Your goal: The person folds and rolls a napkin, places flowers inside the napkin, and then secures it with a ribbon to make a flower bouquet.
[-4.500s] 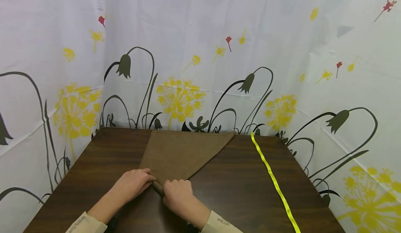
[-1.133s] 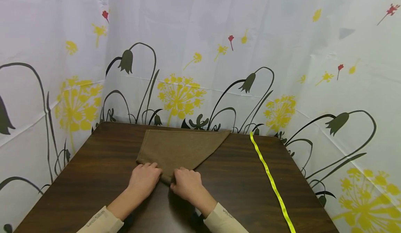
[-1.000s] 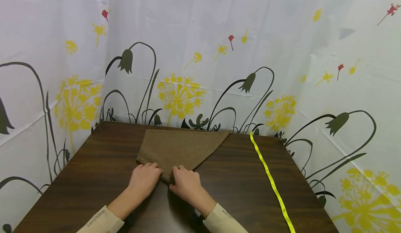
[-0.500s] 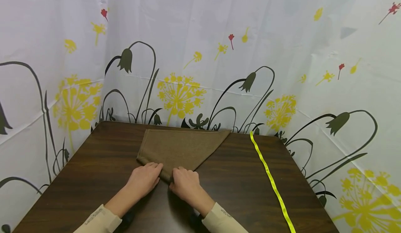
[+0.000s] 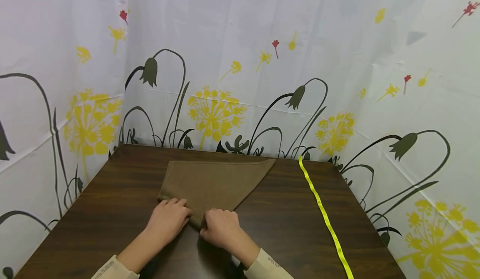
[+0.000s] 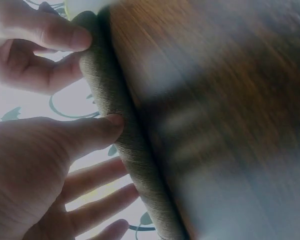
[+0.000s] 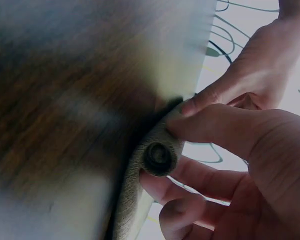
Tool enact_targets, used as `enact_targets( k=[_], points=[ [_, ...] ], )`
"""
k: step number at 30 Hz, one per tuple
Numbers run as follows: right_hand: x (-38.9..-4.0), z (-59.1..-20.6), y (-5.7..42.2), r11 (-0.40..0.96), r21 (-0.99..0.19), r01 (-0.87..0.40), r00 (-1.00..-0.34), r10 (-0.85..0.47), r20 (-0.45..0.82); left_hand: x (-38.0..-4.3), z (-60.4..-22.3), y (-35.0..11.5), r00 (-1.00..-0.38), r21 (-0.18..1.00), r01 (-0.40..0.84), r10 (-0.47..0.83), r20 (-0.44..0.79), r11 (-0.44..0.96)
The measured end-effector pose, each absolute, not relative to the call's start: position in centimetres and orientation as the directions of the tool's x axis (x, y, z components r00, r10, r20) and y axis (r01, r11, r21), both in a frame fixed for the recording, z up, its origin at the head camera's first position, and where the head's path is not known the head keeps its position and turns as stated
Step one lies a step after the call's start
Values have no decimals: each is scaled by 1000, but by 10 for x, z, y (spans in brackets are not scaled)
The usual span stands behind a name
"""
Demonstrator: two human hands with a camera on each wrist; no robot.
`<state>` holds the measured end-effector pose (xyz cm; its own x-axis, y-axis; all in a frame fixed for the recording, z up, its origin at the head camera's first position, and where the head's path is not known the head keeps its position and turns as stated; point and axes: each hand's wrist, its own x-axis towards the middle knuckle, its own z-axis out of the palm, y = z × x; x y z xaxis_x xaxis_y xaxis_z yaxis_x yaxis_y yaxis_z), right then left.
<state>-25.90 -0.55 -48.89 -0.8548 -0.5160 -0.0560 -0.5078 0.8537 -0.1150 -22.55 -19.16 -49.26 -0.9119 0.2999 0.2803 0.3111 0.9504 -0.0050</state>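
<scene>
A brown cloth napkin lies on the dark wooden table, flat at the back and tapering to a point at the far right. Its near slanting edge is wound into a tight roll. My left hand pinches this roll, thumb on the near side and fingers spread behind it in the left wrist view. Close by on the right, my right hand grips the roll's near end between thumb and fingers. The right wrist view shows that end as a round spiral opening. Both palms hide part of the rolled edge.
A yellow ribbon runs lengthwise down the right side of the table. Behind the table hangs a white curtain printed with flowers.
Since the earliest frame the near edge has been rolled further up and the flat part has shrunk. Over the last half second, napkin and hands have slid slightly toward me and left.
</scene>
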Motion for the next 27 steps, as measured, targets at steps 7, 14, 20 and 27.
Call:
enact_targets(
  k=[7,14,20,27],
  points=[
    [-264,-491,-4,852,-123,-509,-857,-514,-19,-229,-497,-192,-902,-11,306,293,316,952],
    [-270,-490,0,850,-181,-494,-856,-512,-67,-234,-497,-187,-876,-34,354,343,340,935],
    [-274,-487,6,848,-223,-480,-856,-508,-90,-240,-495,-187,-895,7,372,357,268,928],
    [-273,-486,8,856,-168,-489,-866,-500,-26,-243,-493,-185,-908,5,341,328,262,940]
  ],
)
